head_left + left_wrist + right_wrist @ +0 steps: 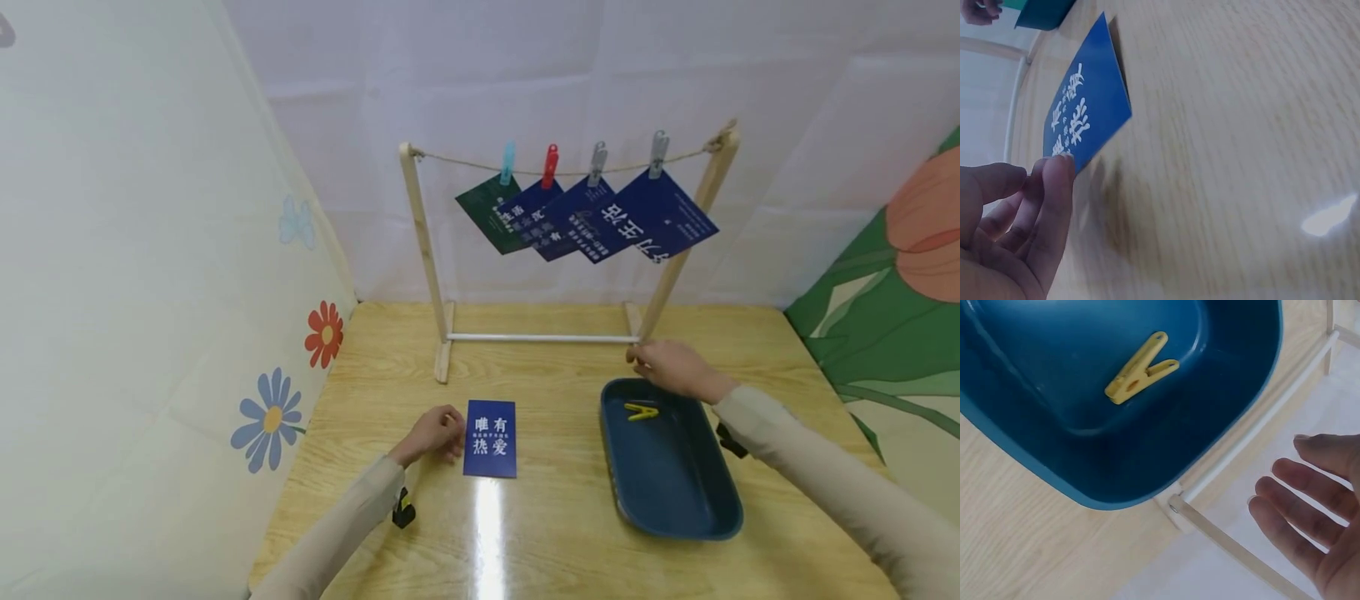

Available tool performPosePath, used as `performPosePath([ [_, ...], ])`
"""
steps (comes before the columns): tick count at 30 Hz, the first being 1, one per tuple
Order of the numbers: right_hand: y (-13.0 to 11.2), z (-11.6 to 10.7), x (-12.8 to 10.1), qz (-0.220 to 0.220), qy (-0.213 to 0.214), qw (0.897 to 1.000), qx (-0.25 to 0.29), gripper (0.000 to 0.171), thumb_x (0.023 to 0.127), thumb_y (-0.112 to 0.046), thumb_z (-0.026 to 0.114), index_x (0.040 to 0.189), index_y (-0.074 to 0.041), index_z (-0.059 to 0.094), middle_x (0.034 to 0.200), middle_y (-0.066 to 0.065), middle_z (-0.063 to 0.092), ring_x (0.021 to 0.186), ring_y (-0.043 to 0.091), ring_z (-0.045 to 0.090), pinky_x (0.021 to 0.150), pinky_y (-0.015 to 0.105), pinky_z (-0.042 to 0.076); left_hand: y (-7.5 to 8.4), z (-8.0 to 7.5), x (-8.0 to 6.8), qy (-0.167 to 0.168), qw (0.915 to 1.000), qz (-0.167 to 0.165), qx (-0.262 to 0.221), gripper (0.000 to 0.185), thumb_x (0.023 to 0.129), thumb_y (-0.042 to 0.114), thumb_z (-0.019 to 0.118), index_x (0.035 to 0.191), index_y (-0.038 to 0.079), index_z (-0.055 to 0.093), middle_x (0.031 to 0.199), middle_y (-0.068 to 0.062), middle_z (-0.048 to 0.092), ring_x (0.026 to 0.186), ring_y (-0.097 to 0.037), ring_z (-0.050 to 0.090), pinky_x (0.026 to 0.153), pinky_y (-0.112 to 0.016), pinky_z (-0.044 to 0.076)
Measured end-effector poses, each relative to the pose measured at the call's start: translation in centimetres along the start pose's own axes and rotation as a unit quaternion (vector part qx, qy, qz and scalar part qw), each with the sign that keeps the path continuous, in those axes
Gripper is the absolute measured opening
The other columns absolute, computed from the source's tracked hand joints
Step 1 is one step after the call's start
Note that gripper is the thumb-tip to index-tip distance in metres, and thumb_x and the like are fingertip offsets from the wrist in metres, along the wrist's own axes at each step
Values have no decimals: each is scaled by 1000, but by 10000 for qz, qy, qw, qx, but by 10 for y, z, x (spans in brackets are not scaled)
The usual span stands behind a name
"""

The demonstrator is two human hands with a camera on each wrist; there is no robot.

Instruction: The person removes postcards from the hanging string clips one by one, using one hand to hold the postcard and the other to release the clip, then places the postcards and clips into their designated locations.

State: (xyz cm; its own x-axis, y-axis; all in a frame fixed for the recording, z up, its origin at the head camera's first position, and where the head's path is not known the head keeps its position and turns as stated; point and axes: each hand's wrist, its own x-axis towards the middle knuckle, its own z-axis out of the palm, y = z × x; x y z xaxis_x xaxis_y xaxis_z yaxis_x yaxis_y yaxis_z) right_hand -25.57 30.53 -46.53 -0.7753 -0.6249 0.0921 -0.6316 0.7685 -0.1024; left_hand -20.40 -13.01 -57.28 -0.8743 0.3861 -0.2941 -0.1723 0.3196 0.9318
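A blue card with white lettering (490, 458) lies on the table. My left hand (437, 433) is at its left edge, fingers loosely bent. In the left wrist view its fingertips (1059, 164) overlap the card's near corner; whether they touch is unclear. My right hand (678, 368) hovers over the far end of a dark blue basin (619, 500), fingers relaxed and apart in the right wrist view, holding nothing. Inside the basin lies a yellow clothespin (1138, 372), below and apart from the right hand.
Behind stands a wooden frame (423, 233) with a string (468, 164). Several cards hang from it by clothespins: a green card (487, 217) under a light blue clothespin (507, 162), then overlapping blue cards (667, 212) under a red clothespin (551, 165) and two grey ones.
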Motion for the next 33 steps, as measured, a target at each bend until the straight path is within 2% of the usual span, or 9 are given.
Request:
performPosePath([
  [5,-1,-7,4,207,12,9997,121,4,89,-8,73,90,-5,70,79,7,69,60,15,61,48,35,52,5,7,8,224,9997,63,86,10,99,5,58,102,-5,57,75,-11,63,56,-16,63,51,-33,59],
  [13,-4,-17,11,192,74,9990,404,9,94,-14,68,91,-6,71,74,-3,65,55,4,50,46,28,45,16,16,15,177,9994,277,-83,12,101,7,56,105,-5,56,80,-13,64,60,-16,64,54,-34,60],
  [20,-8,-32,16,222,104,9992,329,9,96,-14,66,91,-7,69,76,-2,65,56,6,51,49,29,47,27,21,21,226,9986,475,98,16,102,12,57,106,-3,58,81,-12,63,61,-16,63,54,-33,60],
  [25,-14,-40,21,193,122,9992,332,10,96,-13,65,95,-5,70,81,1,67,62,9,58,53,34,52,30,24,26,215,9983,546,8,16,102,11,57,106,-4,58,81,-14,65,61,-18,64,54,-32,60],
  [28,-19,-42,24,105,170,9994,291,9,96,-14,65,94,-6,70,79,0,66,62,8,56,53,33,51,33,24,27,236,9981,574,21,17,102,12,57,107,-4,58,81,-13,65,63,-19,66,54,-32,60],
  [33,-29,-47,31,-88,331,9992,214,12,97,-16,65,93,-7,71,77,-1,65,58,5,52,52,30,49,39,22,30,368,9970,672,92,17,101,11,58,106,-5,58,80,-14,65,66,-31,68,56,-38,61],
])
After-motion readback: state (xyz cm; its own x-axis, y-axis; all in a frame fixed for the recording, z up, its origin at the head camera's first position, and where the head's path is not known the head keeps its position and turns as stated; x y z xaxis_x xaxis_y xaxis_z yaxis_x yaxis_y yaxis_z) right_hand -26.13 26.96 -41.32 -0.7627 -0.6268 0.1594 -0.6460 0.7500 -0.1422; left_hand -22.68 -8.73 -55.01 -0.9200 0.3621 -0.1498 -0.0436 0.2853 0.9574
